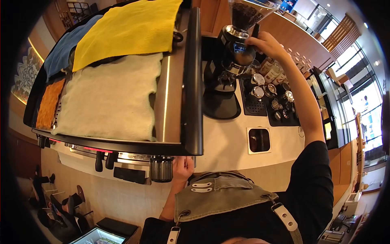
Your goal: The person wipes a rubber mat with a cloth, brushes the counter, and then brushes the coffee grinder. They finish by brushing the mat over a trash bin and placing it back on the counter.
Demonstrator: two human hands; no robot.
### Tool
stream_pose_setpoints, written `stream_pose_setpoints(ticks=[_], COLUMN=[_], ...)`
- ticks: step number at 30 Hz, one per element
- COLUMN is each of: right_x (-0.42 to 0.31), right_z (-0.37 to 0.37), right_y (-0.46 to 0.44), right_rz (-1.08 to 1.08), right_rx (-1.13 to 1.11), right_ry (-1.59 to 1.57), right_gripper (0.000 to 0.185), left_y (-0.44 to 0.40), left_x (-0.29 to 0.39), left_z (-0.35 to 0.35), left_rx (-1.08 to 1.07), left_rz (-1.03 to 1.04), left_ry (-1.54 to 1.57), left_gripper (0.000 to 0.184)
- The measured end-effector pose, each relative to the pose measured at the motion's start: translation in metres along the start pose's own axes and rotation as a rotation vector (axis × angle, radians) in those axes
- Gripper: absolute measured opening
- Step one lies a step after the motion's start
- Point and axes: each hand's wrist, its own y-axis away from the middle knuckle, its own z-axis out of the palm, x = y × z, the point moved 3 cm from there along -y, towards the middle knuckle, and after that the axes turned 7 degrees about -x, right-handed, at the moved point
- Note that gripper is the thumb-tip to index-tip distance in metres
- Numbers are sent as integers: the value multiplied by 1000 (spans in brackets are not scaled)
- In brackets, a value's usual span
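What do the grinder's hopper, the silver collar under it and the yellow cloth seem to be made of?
Hopper: clear, glossy plastic or perhaps glass; dark beans show through the wall.
Silver collar: probably polished metal, judging by its bright reflections, though chromed plastic could look similar.
Yellow cloth: matte fabric, finely ribbed and softly draped; the fibre can't be told.

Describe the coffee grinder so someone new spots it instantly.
Start at the big espresso machine spread with cloths, filling the picture's left. Just right of it, on the pale counter, stands the black grinder, the person's right hand at its upper part. Unlike the low silver-topped tools beside it, it's tall, with a lit display and clear bean hopper.
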Motion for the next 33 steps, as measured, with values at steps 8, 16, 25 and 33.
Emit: stream_pose_setpoints(ticks=[8, 16, 25, 33], right_x=[27, 72, 47, 66], right_z=[6, 144, 246, 253], right_y=[74, 157, 74, 98], right_rz=[-186, 74, -146, 153], right_rx=[109, 85, 596, 392], right_ry=[-170, -592, -246, -494], right_gripper=[27, 25, 28, 30], left_y=[18, 10, 5, 8], left_x=[-22, -12, -9, -16], left_z=[11, 13, 12, 14], left_rx=[-23, -29, -32, 12], left_rz=[16, -38, -50, 31], left_ry=[-151, -194, -143, -154], left_gripper=[9, 8, 9, 9])
